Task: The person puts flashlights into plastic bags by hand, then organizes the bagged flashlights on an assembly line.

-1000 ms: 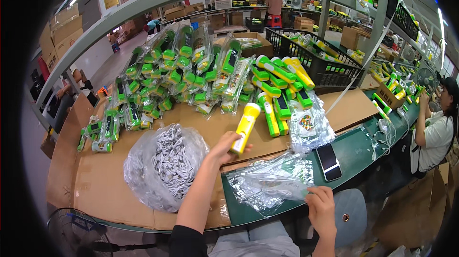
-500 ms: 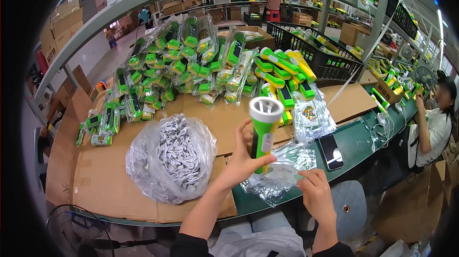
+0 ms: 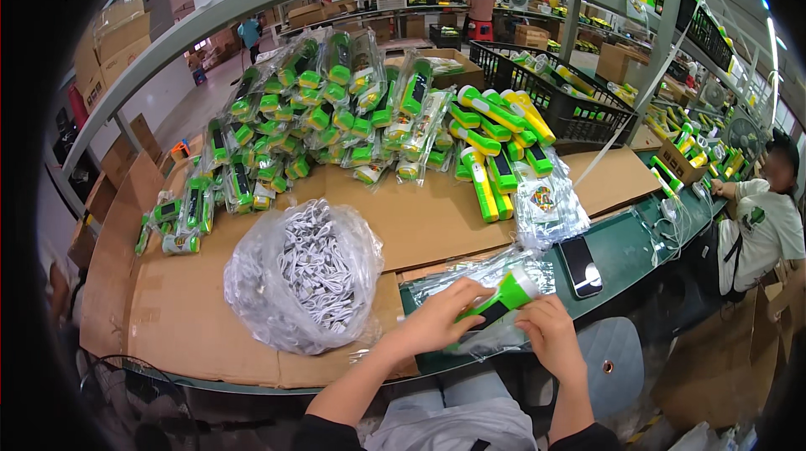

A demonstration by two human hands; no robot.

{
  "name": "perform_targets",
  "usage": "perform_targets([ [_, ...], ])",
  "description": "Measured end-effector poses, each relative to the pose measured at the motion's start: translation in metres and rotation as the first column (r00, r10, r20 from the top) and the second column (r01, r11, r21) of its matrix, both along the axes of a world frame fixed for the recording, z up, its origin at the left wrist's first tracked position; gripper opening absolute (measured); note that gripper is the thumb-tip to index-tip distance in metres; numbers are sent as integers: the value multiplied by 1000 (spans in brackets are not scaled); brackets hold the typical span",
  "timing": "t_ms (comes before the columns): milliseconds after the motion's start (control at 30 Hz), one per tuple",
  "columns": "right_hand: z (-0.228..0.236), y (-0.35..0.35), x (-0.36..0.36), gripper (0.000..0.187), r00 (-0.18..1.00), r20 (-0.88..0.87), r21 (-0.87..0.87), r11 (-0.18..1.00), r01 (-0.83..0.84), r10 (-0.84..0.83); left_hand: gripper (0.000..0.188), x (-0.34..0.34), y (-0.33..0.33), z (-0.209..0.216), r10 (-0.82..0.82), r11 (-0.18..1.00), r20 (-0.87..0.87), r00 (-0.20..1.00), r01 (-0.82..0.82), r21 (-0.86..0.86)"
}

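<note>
My left hand [image 3: 440,317] is closed round a green flashlight [image 3: 494,307] with a dark panel and a white lamp head. The flashlight lies tilted, its lamp head toward the upper right. Close to that head, my right hand [image 3: 550,329] has its fingers pinched at the mouth of a clear plastic bag [image 3: 495,340]. The bag lies under the flashlight; I cannot tell whether any of the flashlight is inside it. More flat clear bags [image 3: 449,273] lie just beyond my left hand.
Left of my hands sits a clear sack of white cables [image 3: 315,271]. Bagged flashlights [image 3: 327,107] are heaped behind it, with loose ones [image 3: 491,128] to their right. A phone [image 3: 581,267], silvery bags [image 3: 550,208], a black crate [image 3: 579,107] and a seated co-worker [image 3: 760,224] are at the right.
The flashlight has come down from upright, lamp head up, to a tilted position by my right hand. My left hand moved down with it. The co-worker at the right has lowered an arm.
</note>
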State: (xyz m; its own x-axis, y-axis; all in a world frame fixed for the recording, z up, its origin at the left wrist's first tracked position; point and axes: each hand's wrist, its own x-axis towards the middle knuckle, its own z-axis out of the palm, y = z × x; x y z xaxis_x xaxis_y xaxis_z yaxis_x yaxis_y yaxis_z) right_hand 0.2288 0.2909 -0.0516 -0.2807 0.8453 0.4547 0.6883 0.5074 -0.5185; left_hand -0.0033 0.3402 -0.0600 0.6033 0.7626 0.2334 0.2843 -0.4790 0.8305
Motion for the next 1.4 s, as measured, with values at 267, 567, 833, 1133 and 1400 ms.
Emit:
perform_targets([
  [267, -9, 32, 33, 11, 971, -120, -90, 972, -218, 207, 47, -22, 0, -13, -159, 976, -61, 985, 148, -158],
  [567, 4, 43, 23, 13, 963, -181, -4, 979, -202, 198, 38, -10, -6, -21, -292, 954, -196, 936, 299, 4],
  [833, -22, 47, 38, 14, 967, -253, 242, 967, 80, -17, 16, -29, -36, -5, 352, 738, -435, 829, 40, 673],
  [1133, -39, 34, 12, 13, 986, -169, 148, 988, 38, -12, 40, -46, -34, -17, 272, 892, -245, 931, -148, 428],
  [1400, -42, 39, -5, 14, 966, -148, 182, 955, 235, -210, 89, -35, -50, -68, 720, 694, 477, 503, -517, -501],
])
